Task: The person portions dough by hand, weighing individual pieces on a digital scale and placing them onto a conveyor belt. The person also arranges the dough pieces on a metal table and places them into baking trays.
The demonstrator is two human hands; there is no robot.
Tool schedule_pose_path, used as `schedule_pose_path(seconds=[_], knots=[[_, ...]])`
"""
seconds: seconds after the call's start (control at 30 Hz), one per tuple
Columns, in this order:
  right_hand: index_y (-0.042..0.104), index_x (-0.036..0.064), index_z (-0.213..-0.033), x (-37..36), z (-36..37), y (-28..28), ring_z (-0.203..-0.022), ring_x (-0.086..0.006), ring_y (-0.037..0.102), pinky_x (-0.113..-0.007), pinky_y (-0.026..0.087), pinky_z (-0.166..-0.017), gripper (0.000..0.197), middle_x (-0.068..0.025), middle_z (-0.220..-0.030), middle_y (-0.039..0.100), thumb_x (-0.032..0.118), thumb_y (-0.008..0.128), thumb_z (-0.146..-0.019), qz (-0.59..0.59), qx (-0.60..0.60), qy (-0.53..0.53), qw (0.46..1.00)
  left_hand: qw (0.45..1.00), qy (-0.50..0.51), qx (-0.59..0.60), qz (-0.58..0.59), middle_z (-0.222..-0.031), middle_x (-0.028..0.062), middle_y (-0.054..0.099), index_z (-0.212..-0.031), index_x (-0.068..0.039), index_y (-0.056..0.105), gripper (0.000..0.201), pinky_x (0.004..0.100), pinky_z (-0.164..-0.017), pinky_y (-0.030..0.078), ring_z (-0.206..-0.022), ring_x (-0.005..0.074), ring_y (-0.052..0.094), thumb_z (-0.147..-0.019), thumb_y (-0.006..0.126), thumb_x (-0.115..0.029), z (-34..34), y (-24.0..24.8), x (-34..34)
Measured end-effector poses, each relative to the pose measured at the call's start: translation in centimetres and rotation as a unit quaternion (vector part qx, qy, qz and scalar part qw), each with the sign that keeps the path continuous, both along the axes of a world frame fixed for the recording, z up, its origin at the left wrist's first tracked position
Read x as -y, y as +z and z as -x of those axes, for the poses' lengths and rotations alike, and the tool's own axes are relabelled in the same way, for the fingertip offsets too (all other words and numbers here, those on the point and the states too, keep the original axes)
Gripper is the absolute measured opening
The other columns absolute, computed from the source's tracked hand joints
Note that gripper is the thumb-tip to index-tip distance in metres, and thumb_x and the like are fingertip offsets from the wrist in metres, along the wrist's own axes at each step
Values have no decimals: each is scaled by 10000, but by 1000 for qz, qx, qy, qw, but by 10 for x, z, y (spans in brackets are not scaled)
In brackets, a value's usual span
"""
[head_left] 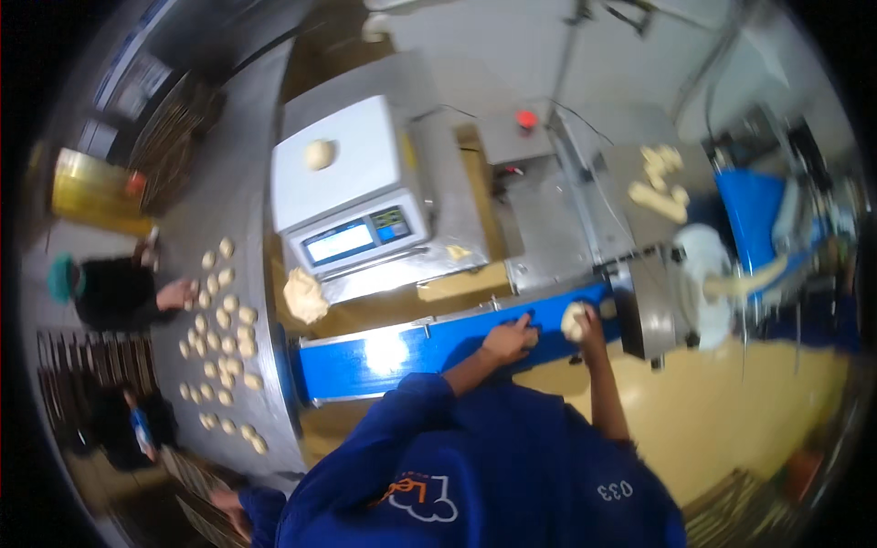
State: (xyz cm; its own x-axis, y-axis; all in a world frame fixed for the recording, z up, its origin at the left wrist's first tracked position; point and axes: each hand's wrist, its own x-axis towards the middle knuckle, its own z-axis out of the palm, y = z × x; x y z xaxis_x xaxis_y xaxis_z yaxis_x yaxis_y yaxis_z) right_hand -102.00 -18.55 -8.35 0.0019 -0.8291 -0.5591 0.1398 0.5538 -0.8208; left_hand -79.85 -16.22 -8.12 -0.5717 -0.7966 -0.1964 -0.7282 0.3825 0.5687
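Right hand (592,332) pinching one dough ball (573,321), left hand (508,342) over one blue belt (452,340), grip unclear, one scale (352,196) carrying another ball (319,155)

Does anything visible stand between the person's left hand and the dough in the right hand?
Nothing visible does: only bare blue belt shows in the gap between the left hand and the dough in the right hand.
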Motion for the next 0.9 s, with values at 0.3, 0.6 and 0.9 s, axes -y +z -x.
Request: schedule_pose_path(seconds=[0.3, 0.6, 0.9], knots=[[330, 65, -1361, 112, -159, 211, -804, -225, 601, -290, 480, -585, 652, -118, -950, 599, 306, 600, -818, 177, 250, 325, 895, 837, 240, -358, -336, -822, 8, 591, -1098, -100, 576, 363, 221, -516, 446, -639, 66, 531, -824, 649, -327, -79, 13, -3], [518, 28, -1191, 238, -396, 273, -894, -234, 635, -313, 529, -691, 476, -126, -998, 621, 226, 658, -781, 317, -181, 316, 875, 621, 516, -579, -118, -844, 22, 591, -1152, -60, 532, 343, 203, -504, 433, -620, 72, 524, -874, 609, -246, -249, 137, -113], [577, -42, -1018, 249, -459, 242, -766, -260, 635, -344, 517, -632, 481, -176, -907, 633, 312, 700, -717, 503, -455, 319, 662, 369, 728, -555, 161, -882, 40, 590, -1168, -43, 513, 390, 203, -477, 443, -664, 82, 546, -843, 647, -213, -471, 135, -245]])
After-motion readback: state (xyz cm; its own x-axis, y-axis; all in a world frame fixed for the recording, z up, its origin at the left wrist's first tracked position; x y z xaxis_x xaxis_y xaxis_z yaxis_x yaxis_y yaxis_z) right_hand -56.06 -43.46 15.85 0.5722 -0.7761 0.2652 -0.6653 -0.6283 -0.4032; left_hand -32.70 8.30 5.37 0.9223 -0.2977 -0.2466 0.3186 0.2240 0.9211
